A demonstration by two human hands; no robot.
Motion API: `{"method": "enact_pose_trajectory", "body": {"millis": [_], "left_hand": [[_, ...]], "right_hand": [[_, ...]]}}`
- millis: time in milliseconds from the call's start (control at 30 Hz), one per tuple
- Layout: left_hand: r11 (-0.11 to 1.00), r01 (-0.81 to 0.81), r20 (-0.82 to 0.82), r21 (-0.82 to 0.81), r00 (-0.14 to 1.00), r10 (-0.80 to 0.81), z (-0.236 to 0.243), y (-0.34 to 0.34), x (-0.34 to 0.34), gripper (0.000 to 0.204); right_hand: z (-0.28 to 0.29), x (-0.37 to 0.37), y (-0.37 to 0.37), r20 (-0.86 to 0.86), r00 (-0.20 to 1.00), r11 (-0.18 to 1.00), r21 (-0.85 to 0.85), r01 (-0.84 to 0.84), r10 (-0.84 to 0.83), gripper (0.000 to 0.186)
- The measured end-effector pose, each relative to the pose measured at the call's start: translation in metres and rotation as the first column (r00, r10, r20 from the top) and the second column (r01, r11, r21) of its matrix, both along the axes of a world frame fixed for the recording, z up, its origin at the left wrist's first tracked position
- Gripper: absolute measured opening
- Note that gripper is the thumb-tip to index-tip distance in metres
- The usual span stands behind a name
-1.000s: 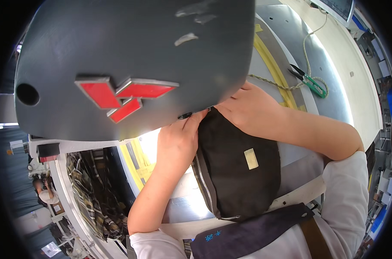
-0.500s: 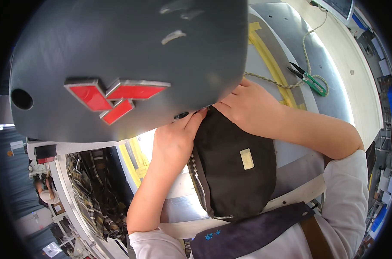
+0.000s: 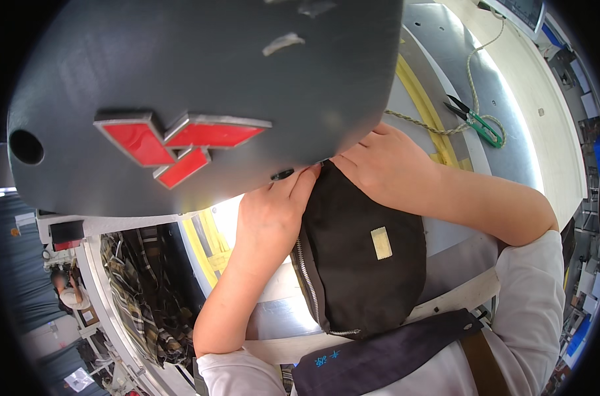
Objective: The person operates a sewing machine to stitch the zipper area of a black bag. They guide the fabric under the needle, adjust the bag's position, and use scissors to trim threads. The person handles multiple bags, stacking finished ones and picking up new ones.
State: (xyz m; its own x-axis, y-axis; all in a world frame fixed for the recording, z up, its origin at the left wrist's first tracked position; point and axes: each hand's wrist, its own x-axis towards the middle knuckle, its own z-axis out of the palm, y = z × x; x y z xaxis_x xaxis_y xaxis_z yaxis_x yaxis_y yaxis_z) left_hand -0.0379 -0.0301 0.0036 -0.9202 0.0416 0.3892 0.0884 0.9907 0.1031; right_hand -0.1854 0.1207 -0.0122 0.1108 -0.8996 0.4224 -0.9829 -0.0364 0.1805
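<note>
Where the dark apron (image 3: 386,346) crosses the person's front, the near edge of a dark cloth piece (image 3: 372,297) lies just beside it. Cloth extends away from the body over the desk (image 3: 556,158), its far end reaching the lower edge of the machine head. Metal zipper (image 3: 304,267) along its left side, turning at the near corner; small tan patch (image 3: 381,243) right of centre. Off to the left, a heap of plaid cloth (image 3: 141,297).

Left hand (image 3: 270,214): at the cloth's far left edge, fingers close together, tips at the fabric; pinch or press, cannot tell. Right hand (image 3: 392,171): over the far right edge, fingers bent, tips hidden behind the machine head; grip cannot be told.

Dark grey machine head (image 3: 247,79) with red emblem (image 3: 188,146) overhangs both hands. To the right, beyond yellow tape (image 3: 438,140), green-handled snips (image 3: 488,134) touch a twisted cord (image 3: 415,122). Farther: screen (image 3: 521,13) at upper right; another person (image 3: 73,298) at far left.
</note>
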Motion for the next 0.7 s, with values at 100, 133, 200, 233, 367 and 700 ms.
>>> {"method": "enact_pose_trajectory", "body": {"millis": [100,133,200,233,367,700], "left_hand": [[1.000,-0.011,0.012,0.011,1.000,0.010,-0.001,0.000,0.001,0.029],[1.000,-0.017,0.021,0.016,1.000,0.017,-0.001,0.000,0.002,0.031],[0.999,-0.027,0.027,0.025,0.999,0.027,0.000,0.000,0.002,0.034],[0.999,-0.032,0.029,0.030,0.999,0.031,0.000,0.000,0.002,0.036],[0.999,-0.019,0.032,0.044,0.999,0.018,-0.001,-0.002,0.002,0.037],[0.998,0.008,0.052,0.068,0.999,-0.012,0.003,-0.004,0.002,0.026]], "right_hand": [[0.000,0.001,0.000,-0.001,1.000,1.000,-0.001,0.008,-0.008,0.018],[0.000,0.003,0.000,0.000,1.000,1.000,0.002,0.013,-0.013,0.018],[-0.001,0.004,0.000,-0.003,1.000,1.000,0.008,0.023,-0.023,0.017],[-0.001,0.005,0.000,-0.005,1.000,1.000,0.010,0.028,-0.028,0.017],[0.000,0.007,0.001,-0.014,0.999,0.998,0.051,0.034,-0.034,0.017],[-0.002,0.014,-0.001,-0.047,0.997,0.996,0.050,0.070,-0.068,0.017]]}}
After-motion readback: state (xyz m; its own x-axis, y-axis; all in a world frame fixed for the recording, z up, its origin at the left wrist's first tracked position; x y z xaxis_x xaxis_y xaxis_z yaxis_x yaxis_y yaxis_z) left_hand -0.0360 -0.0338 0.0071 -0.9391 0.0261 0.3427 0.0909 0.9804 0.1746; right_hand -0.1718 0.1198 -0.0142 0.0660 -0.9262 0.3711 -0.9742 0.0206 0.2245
